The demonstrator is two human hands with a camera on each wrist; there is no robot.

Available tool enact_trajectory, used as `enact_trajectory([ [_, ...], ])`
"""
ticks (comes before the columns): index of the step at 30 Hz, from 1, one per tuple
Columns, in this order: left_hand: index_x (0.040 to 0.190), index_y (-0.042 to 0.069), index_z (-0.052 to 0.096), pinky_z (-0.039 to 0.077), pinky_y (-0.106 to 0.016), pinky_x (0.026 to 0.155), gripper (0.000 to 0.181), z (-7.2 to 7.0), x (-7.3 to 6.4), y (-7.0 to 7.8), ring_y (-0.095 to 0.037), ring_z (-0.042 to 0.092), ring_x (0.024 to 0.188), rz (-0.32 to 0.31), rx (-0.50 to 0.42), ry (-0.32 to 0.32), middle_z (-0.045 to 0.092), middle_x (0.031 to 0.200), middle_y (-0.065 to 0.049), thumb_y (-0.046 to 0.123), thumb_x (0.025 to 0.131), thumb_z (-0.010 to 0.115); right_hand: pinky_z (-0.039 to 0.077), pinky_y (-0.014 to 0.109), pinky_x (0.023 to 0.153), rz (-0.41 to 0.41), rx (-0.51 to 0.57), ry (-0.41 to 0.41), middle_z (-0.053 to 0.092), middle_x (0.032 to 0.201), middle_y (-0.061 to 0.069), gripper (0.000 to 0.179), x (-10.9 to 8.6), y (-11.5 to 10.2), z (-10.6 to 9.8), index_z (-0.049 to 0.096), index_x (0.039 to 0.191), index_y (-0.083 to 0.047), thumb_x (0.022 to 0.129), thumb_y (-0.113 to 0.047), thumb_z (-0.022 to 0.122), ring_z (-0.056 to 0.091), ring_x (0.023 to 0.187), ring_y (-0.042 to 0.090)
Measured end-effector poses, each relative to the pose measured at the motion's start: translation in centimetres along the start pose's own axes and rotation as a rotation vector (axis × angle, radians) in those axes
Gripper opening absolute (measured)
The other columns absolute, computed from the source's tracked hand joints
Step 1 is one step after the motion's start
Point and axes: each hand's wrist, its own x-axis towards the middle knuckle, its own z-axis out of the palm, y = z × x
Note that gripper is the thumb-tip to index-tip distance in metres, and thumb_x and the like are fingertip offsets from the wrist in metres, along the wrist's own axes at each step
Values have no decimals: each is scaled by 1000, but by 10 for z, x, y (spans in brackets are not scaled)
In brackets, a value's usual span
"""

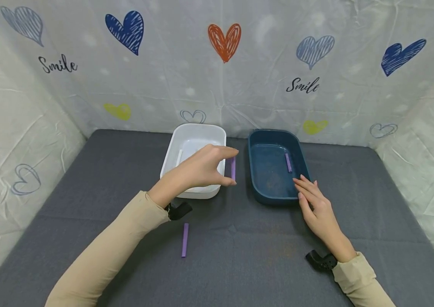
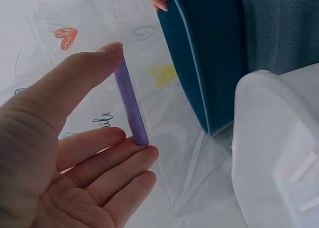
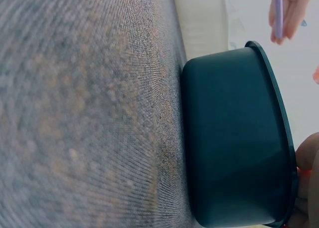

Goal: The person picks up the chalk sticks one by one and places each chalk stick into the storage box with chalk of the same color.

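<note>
My left hand (image 1: pixel 201 168) is over the right side of the white container (image 1: pixel 168 160). It pinches a slim purple chalk-like stick (image 2: pixel 130 101) lengthwise, thumb at one end and fingertips at the other. My right hand (image 1: pixel 318 211) rests at the near right corner of the dark blue container (image 1: pixel 274 198), its fairly straight fingers reaching over the rim. Inside that container lies another purple stick (image 1: pixel 288 163). A third purple stick (image 1: pixel 184 240) lies on the grey cloth, nearer to me. White sticks (image 2: pixel 305 166) lie in the white container, partly hidden by my left hand in the head view.
Both containers stand side by side near the back edge of the table (image 1: pixel 239 264), with a narrow gap between them. Behind and at both sides hangs a pale curtain (image 1: pixel 186 76) printed with hearts. Each wrist wears a black band with a camera mount (image 1: pixel 322 261).
</note>
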Motion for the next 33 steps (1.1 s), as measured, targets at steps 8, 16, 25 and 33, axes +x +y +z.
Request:
enact_trajectory([
  [8,138,-5,55,45,-36,105,72,0,28,8,-28,54,128,-47,-15,-76,58,138,-17,25,80,85,23,62,112,-15,3,7,59,137,14,32,0,1,0,62,128,9,97,4,55,45,135,36],
  [16,140,-1,54,46,-34,103,73,7,57,13,-25,53,129,-87,0,-117,58,139,-13,30,80,84,24,63,111,-9,6,3,59,137,15,31,0,1,0,63,126,10,97,3,55,46,135,36],
  [25,142,4,54,47,-32,101,75,18,83,13,-23,52,128,-148,-3,-149,58,140,-8,36,81,84,23,62,112,12,10,-11,59,136,17,31,0,0,0,63,126,10,97,3,55,45,137,32],
  [33,140,3,57,49,-29,98,75,29,106,11,-22,55,123,-164,-46,-138,60,137,-9,37,80,84,23,65,111,7,0,-6,60,135,18,30,0,1,0,63,126,11,98,3,55,45,137,32],
])
